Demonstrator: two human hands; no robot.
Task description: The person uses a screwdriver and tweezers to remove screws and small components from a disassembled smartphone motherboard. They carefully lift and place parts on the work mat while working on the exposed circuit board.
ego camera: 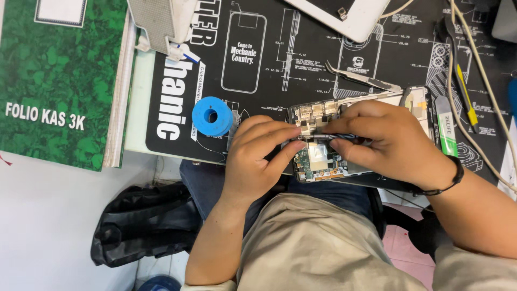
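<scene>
Here the right hand (390,143) pinches a slim dark tool (334,137), probably a screwdriver, its tip laid on the opened phone (323,156). The left hand (258,156) presses fingertips (295,144) on the phone's metal frame, grasping nothing else. The phone (bare green board showing) lies at the near edge of the black printed mat (258,32), overhanging the lap. A blue spool (212,116) sits just left; steel tweezers (361,78) lie behind, a green ledger (59,81) well apart
</scene>
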